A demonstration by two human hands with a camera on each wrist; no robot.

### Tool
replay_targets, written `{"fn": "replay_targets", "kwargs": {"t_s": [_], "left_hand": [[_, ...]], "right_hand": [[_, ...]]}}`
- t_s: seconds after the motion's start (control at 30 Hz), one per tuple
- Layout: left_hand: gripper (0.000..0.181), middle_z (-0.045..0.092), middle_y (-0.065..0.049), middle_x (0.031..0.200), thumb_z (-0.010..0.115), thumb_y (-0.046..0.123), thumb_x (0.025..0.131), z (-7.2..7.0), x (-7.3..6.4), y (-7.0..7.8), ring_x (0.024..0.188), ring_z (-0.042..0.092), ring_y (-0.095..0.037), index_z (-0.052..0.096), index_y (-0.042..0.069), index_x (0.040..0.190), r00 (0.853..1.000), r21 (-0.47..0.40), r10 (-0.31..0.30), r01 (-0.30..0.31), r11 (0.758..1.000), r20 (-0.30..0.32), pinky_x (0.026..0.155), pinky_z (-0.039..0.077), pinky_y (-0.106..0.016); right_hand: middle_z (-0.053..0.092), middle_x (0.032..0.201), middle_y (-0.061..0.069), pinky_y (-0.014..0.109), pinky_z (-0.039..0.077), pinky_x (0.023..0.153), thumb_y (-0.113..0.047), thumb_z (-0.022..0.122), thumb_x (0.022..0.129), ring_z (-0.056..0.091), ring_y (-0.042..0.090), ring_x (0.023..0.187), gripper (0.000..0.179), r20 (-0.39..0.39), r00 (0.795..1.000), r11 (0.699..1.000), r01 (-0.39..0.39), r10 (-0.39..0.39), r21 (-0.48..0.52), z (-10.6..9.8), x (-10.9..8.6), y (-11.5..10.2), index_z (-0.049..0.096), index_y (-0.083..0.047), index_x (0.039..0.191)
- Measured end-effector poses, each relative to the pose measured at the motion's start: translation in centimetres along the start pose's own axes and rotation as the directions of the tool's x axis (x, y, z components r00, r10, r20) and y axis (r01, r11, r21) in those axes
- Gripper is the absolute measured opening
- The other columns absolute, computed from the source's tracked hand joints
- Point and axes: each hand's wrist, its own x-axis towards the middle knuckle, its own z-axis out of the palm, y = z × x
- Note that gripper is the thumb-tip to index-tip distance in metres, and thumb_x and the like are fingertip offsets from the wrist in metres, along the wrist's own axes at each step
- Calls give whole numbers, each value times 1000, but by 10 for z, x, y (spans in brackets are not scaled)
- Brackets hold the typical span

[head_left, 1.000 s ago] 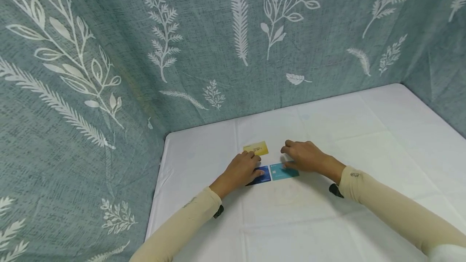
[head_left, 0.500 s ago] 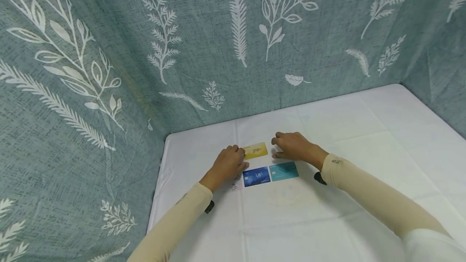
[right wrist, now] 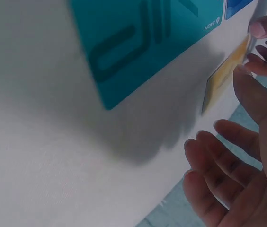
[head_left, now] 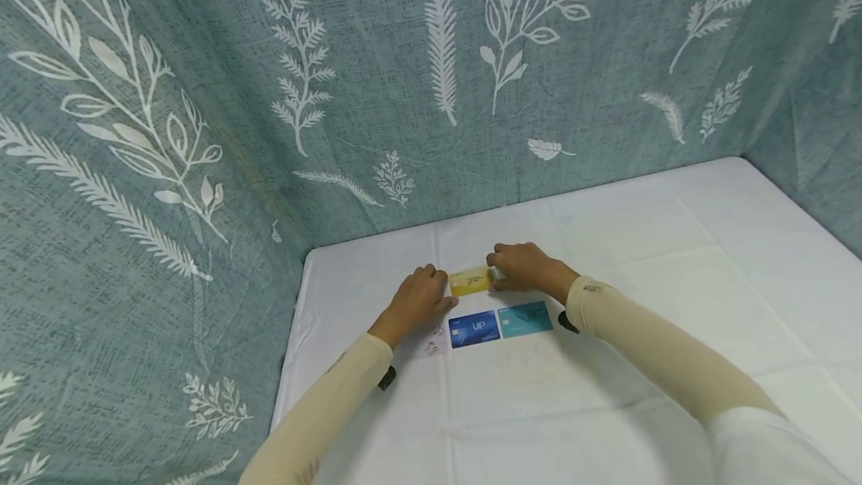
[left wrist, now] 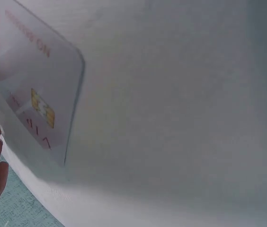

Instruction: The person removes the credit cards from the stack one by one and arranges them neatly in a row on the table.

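Note:
A yellow card lies on the white cloth between both hands. My left hand is at its left end, fingertips by the upper corner and thumb by the lower one. My right hand is at the opposite end, and the right wrist view shows its thumb near the card, fingers loosely bent and apart. Nearer to me lie a blue VIP card, a teal VIP card and a pale card with pink print, the last partly hidden under my left wrist.
A white cloth covers the table. Green-grey curtains with white leaf prints hang behind and at the sides. The table's left edge runs beside my left forearm.
My left hand has moved left off the blue card to the yellow card's left end. My right hand has left the teal card and come left to the yellow card's right end.

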Motion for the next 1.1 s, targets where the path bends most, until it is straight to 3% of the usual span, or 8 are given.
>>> {"fn": "replay_targets", "kwargs": {"t_s": [0.23,0.47,0.7,0.9,1.1], "left_hand": [[56,55,-7,105,60,49,88,0,7,0,86,48,-18,57,5,123,1000,-66,-20,21,998,15,80,45,-36],[58,55,-7,105,60,51,88,-2,13,2,85,47,-19,57,5,123,998,-74,-42,46,996,43,80,45,-36],[54,55,-7,103,63,47,87,-2,17,2,84,47,-18,58,5,121,999,-65,-30,33,997,36,78,45,-35],[53,55,-7,103,66,45,86,-2,18,2,86,47,-18,59,5,121,999,-105,-31,35,994,39,81,45,-35],[55,54,-6,104,67,45,85,-2,21,1,88,47,-17,57,6,122,995,-161,-64,75,984,74,84,45,-35]], "right_hand": [[60,92,4,34,51,68,-45,69,83,54,15,73,43,12,1000,1000,6,-6,28,2,11,1,66,-12,110],[60,97,6,36,52,71,-49,69,81,57,17,76,49,11,1000,1000,-8,7,18,3,18,1,65,-12,112],[58,99,7,36,52,70,-49,71,79,58,17,76,52,34,998,999,-44,44,4,5,22,-2,64,-11,113],[57,100,7,36,51,71,-46,73,78,59,18,79,53,64,995,996,-80,79,25,5,25,-4,62,-11,117],[57,102,7,36,51,73,-46,73,78,60,18,81,54,79,993,996,-89,87,20,8,30,-3,62,-13,119]]}}
